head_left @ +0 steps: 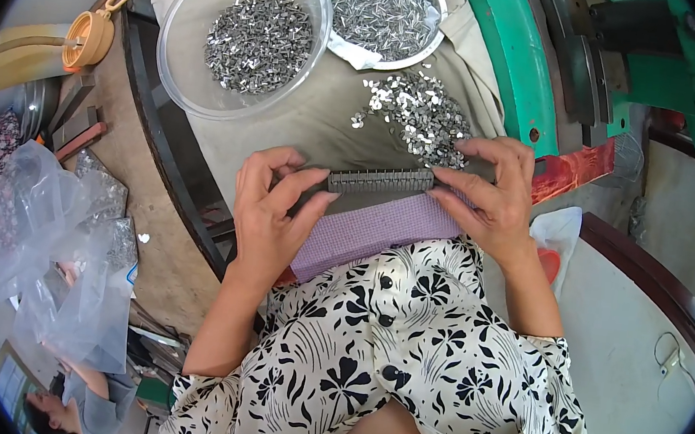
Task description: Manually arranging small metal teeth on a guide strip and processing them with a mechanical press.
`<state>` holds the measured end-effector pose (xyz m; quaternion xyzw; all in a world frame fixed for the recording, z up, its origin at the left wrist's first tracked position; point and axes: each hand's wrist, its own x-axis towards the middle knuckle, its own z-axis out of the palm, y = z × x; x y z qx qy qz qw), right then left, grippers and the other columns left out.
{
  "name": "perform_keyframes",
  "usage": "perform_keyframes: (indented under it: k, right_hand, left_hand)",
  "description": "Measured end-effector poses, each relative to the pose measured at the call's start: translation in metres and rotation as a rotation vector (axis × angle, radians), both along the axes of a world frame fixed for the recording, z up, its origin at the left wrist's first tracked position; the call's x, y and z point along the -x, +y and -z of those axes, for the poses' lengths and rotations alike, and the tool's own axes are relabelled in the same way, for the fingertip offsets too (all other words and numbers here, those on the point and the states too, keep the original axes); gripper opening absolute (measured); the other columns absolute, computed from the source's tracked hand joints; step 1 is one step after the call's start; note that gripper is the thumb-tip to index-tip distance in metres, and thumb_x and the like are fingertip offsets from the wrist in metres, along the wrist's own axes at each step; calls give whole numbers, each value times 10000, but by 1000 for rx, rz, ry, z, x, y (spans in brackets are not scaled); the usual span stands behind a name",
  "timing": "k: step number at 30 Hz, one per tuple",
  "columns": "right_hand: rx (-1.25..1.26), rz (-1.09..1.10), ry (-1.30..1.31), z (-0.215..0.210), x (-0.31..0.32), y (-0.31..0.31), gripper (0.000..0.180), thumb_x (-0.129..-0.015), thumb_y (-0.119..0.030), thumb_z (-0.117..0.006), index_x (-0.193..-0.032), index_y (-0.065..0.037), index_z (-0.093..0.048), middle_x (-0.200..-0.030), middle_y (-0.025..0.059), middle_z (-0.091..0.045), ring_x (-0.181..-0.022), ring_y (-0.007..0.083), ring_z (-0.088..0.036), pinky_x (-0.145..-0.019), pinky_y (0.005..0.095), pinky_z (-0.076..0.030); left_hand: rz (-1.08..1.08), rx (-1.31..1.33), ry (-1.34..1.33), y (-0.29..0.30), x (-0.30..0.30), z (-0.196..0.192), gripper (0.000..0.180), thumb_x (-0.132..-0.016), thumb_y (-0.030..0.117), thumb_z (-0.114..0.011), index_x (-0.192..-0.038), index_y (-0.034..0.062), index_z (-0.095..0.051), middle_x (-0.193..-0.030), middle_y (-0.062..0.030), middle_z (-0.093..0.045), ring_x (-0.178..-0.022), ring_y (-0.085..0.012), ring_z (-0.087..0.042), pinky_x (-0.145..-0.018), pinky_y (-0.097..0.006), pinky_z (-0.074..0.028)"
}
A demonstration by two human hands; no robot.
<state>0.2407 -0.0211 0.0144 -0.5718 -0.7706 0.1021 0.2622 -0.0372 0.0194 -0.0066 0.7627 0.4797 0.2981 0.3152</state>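
Head view: a narrow dark grey metal toothed bar (380,181) was held level between both hands, above a lilac checked cloth (380,231).

Behind it, a loose heap of small silver metal pieces (419,114) was spread on a grey-green cloth (307,119), with a clear round plastic bowl (184,13) and a round metal bowl (431,35) of similar pieces farther back; nothing was seen blocking the bar. The left hand (268,209) was curled at the bar's left end, fingers narrowly pinched on it. The right hand (490,194) was closed over the right end, thumb beneath.
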Motion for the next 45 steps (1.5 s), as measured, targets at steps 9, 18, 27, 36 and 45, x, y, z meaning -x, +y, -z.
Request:
perform_keyframes:
  k: [9,18,27,36,45]
  right_hand:
    - [134,-83,46,6,10,-31,330,-632,-231,-868,-945,-167,-783,-1129,23,-631,-1039,281,-498,-907,398,-403]
    - [336,-128,99,-1,12,-29,265,-667,-209,-848,-915,-147,-779,-1055,12,-633,-1015,252,-524,-893,381,-401]
    - [302,-204,113,-2,27,1,159,-710,-129,-796,-850,-109,-723,-833,35,-602,-781,231,-621,-692,357,-481]
    - [333,-318,-210,-9,25,1,151,-749,-79,-733,-844,-59,-618,-839,54,-580,-788,247,-611,-684,370,-487]
    - [391,-295,68,-5,20,8,121,-746,-80,-729,-849,-80,-666,-810,53,-588,-760,254,-625,-672,370,-515]
  left_hand:
    - [10,61,49,-33,22,0,338,-647,131,-857,-959,81,-737,-1049,-74,-598,-898,-246,-565,-789,-375,-412]
    - [83,35,162,-47,32,2,337,-641,137,-848,-959,111,-738,-1092,-71,-603,-946,-267,-546,-811,-387,-393]
    - [98,-46,160,-53,34,4,350,-617,133,-847,-947,103,-734,-1113,-73,-599,-1020,-275,-573,-892,-408,-405]
    - [116,-176,148,-52,33,6,342,-635,140,-837,-956,105,-726,-1119,-70,-593,-1017,-270,-580,-923,-443,-420]
    - [152,-227,189,-51,41,-5,330,-652,152,-830,-962,109,-726,-1112,-68,-579,-1014,-261,-574,-941,-446,-432]
